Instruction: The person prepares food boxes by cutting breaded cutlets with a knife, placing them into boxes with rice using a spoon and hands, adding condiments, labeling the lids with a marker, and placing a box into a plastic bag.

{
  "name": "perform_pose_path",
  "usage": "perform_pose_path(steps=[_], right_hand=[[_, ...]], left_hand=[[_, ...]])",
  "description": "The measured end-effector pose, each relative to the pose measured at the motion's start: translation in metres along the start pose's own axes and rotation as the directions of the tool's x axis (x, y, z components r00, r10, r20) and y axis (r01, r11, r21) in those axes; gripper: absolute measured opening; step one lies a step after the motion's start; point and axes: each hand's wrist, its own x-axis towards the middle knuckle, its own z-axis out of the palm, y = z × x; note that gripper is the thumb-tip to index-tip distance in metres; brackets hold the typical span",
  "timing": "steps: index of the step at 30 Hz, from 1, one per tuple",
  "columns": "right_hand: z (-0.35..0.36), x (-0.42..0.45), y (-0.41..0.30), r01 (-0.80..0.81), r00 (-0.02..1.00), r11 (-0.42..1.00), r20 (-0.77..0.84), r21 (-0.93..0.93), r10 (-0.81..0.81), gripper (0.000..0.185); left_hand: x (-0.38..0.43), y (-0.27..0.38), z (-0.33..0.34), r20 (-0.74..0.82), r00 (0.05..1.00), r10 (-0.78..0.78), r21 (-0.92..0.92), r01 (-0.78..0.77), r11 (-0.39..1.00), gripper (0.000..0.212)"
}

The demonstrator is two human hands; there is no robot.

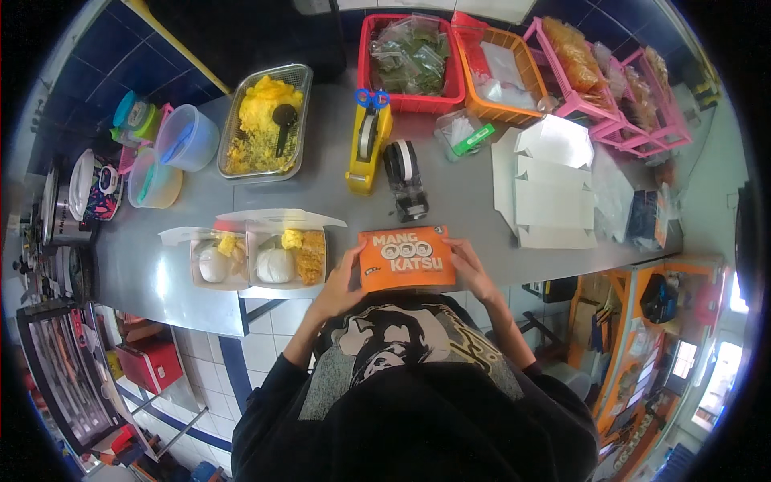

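A closed orange cardboard food box [409, 277] with printed writing and round drawings lies at the front edge of the steel table, close to my body. My left hand [341, 283] grips its left side and my right hand [473, 271] its right side. Left of it stand two open food boxes, side by side with lids raised. The nearer open box [288, 225] holds a white wrapped mound [275, 266], yellow scrambled egg [292, 238] and a breaded fried cutlet [310, 258]. In the farther open box [203, 237] are another white mound, egg and pale brown pieces.
Behind the orange box stand yellow [379, 129] and black [411, 208] tape dispensers. Unfolded white box blanks [554, 199] lie to the right. Along the back are a tray of egg [224, 162] with a black spoon, a red basket [412, 106] of bagged leaves, and an orange basket [503, 112].
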Motion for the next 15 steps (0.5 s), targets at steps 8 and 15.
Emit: perform_pose_path(steps=[8, 15], right_hand=[[0.032, 0.004, 0.008, -0.078, 0.977, 0.894, -0.213, -0.442, -0.02, 0.053], [0.042, 0.021, 0.0, 0.137, 0.963, 0.326, 0.048, -0.936, -0.266, 0.071]], left_hand=[[0.032, -0.026, 0.044, -0.228, 0.926, -0.302, 0.125, 0.336, 0.934, 0.05], [0.032, -0.038, 0.052, -0.292, 0.955, 0.046, 0.287, 0.041, 0.957, 0.053]])
